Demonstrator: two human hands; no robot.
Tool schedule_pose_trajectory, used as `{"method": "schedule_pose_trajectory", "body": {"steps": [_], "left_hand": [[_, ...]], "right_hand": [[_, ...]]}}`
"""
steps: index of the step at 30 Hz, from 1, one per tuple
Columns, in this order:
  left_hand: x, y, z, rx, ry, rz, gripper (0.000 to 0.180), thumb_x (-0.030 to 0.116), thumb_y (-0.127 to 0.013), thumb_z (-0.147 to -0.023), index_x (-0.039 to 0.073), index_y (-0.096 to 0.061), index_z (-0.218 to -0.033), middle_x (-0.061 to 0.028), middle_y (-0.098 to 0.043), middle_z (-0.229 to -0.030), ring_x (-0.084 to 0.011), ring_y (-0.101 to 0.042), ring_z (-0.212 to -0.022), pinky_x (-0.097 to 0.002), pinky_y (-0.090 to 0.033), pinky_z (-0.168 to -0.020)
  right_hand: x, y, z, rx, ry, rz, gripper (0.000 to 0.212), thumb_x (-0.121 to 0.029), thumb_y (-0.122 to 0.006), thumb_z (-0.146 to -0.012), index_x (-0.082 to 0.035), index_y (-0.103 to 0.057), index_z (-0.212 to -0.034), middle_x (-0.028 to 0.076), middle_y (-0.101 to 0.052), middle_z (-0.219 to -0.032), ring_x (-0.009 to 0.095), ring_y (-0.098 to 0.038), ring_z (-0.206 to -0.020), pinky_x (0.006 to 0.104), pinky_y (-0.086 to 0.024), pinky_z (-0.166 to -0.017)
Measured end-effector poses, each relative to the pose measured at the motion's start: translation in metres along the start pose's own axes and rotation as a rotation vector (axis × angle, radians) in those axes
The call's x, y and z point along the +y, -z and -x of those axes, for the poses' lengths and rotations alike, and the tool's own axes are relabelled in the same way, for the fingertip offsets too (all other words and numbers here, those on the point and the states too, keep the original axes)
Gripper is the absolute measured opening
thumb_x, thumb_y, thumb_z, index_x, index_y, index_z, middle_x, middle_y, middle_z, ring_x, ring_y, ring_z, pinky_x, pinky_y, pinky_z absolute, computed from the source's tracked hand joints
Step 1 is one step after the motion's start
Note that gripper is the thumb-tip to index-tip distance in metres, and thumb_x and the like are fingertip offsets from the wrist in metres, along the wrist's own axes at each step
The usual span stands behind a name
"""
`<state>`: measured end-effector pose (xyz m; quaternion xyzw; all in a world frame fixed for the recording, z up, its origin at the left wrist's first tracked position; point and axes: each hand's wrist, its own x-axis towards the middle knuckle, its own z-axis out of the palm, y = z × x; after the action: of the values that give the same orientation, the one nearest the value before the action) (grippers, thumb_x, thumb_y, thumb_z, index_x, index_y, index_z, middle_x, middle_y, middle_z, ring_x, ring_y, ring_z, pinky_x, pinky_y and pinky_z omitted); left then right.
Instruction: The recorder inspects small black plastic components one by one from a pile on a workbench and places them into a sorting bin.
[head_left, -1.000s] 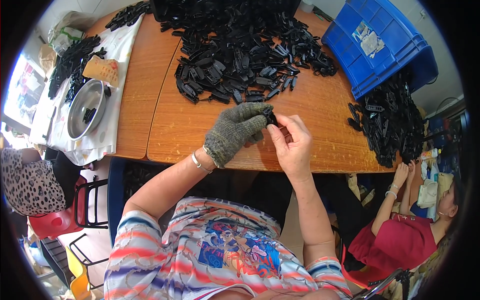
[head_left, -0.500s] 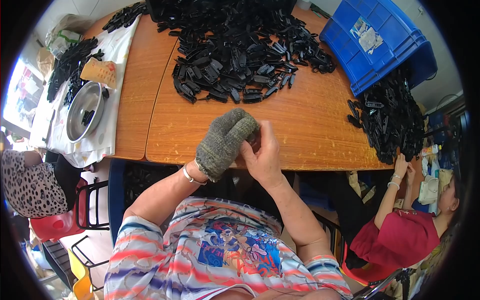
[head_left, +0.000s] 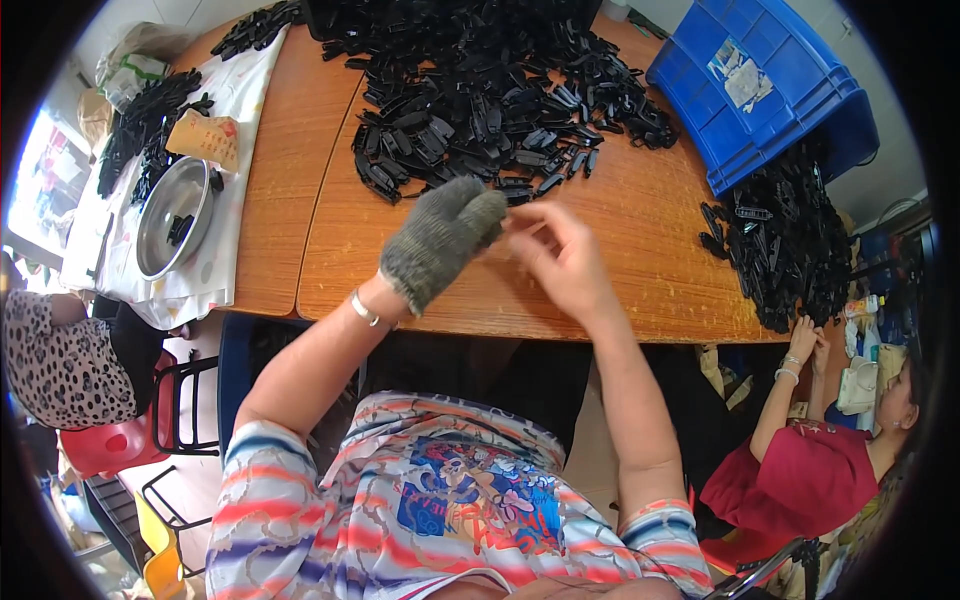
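My left hand (head_left: 440, 235) wears a grey-green knitted glove and is raised over the near edge of the table. Its fingers are closed, and a small dark bit shows at their right side, too hidden to name. Just right of the glove is my bare right hand (head_left: 568, 262), a little blurred, thumb and forefinger apart with nothing visible between them. Beyond both hands lies a large heap of black plastic clip-like pieces (head_left: 440, 135), spread loosely at its near side.
On the brown wooden table (head_left: 400, 275), a blue crate (head_left: 765, 85) lies tipped at right beside another black heap (head_left: 780, 235). A co-worker in a dark red top (head_left: 815, 480) reaches there. At left, a metal bowl (head_left: 150, 235) and a paper piece (head_left: 205, 138) rest on white cloth.
My right hand has drawn away to the right from the glove, its fingers parting. The gloved left hand has moved slightly up and away from me.
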<state>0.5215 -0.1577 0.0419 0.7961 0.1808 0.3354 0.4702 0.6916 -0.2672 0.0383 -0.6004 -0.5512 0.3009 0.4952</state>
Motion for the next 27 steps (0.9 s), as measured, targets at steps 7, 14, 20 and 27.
{"method": "schedule_pose_trajectory", "body": {"steps": [7,14,20,27], "left_hand": [[-0.005,-0.027,-0.036,-0.062,0.024,-0.722,0.021,0.027,-0.062,-0.094,0.011,-0.068,-0.106,-0.0136,-0.07,-0.094,-0.035,-0.067,-0.089,-0.0469,-0.053,-0.078],[-0.016,-0.028,-0.034,-0.072,-0.081,-0.847,0.021,0.027,-0.064,-0.094,0.012,-0.069,-0.106,-0.0122,-0.068,-0.09,-0.0344,-0.066,-0.085,-0.0466,-0.052,-0.077],[-0.002,-0.022,-0.031,0.022,0.021,-0.361,0.016,0.019,-0.065,-0.095,0.007,-0.065,-0.106,-0.0124,-0.069,-0.09,-0.0289,-0.069,-0.078,-0.0377,-0.055,-0.069],[0.017,-0.017,-0.034,-0.086,0.487,-0.026,0.02,0.018,-0.068,-0.093,0.001,-0.06,-0.101,-0.0088,-0.071,-0.084,-0.0142,-0.066,-0.058,-0.0296,-0.053,-0.046]], "right_hand": [[0.031,0.035,-0.047,0.163,0.243,0.941,0.019,-0.003,-0.073,-0.085,-0.006,-0.071,-0.103,0.009,-0.063,-0.098,0.032,-0.067,-0.086,0.042,-0.055,-0.073],[0.016,0.044,-0.028,0.138,0.122,0.924,0.014,-0.006,-0.075,-0.081,-0.005,-0.066,-0.093,0.014,-0.061,-0.097,0.037,-0.067,-0.084,0.0464,-0.055,-0.072],[0.012,0.048,-0.007,0.108,0.009,0.799,0.022,-0.012,-0.08,-0.082,-0.001,-0.062,-0.089,0.014,-0.066,-0.092,0.038,-0.067,-0.083,0.0462,-0.053,-0.071],[0.024,0.033,-0.002,0.209,-0.078,0.345,0.025,-0.016,-0.076,-0.088,0.001,-0.066,-0.103,0.018,-0.072,-0.093,0.03,-0.072,-0.084,0.0382,-0.056,-0.074]]}}
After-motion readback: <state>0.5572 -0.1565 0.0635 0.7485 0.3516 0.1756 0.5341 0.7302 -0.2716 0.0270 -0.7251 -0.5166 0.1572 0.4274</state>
